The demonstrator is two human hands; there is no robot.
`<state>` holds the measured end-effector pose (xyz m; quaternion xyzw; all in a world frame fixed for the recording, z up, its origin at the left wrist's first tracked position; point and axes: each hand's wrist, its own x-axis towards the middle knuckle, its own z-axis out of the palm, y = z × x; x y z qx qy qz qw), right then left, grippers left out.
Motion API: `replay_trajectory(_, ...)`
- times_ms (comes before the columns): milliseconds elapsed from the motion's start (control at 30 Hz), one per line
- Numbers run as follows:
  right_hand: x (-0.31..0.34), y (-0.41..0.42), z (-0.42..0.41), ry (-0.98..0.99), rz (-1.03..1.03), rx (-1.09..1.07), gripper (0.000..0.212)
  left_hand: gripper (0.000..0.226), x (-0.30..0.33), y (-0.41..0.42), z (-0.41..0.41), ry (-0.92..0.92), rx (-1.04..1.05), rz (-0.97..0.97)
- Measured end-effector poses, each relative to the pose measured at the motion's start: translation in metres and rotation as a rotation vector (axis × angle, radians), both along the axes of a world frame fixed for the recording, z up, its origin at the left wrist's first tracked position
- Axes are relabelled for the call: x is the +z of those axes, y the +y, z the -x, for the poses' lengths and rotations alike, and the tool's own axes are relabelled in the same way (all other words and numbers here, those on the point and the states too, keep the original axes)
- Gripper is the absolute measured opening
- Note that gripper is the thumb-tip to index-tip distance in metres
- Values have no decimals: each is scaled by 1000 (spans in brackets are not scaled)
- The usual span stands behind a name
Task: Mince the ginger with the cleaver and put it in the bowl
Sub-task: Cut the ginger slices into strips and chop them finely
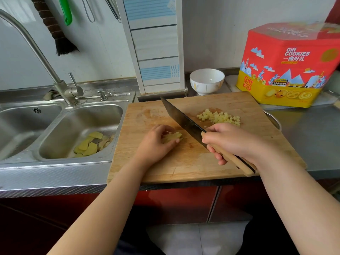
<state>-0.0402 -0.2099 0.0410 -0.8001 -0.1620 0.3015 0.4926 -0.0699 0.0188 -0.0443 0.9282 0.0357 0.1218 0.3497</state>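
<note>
Ginger strips, pale yellow and bunched (172,137), lie near the middle of the rectangular bamboo cutting board (193,162), pinned under the curled fingers of the left hand (158,142), which seems meant to stop them sliding and to keep the fingertips back from the edge. The right hand (228,139) is wrapped round the wooden handle of the dark steel cleaver (181,118), blade angled just beside the bunch, probably for the next cut. Diced ginger (219,116) sits heaped beyond the blade, out of its way, while the white ceramic bowl (207,80) waits empty on the table behind the board
</note>
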Motion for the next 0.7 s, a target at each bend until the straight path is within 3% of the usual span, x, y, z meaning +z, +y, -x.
replay_trajectory(400, 10, 5, -8, -33, 37, 34, 23, 26, -13, -18, 7, -130, 139, -119)
replay_trajectory(700, 11, 11, -11, -51, 131, 118, 21, 31, -14, -16, 9, -170, 89, -166)
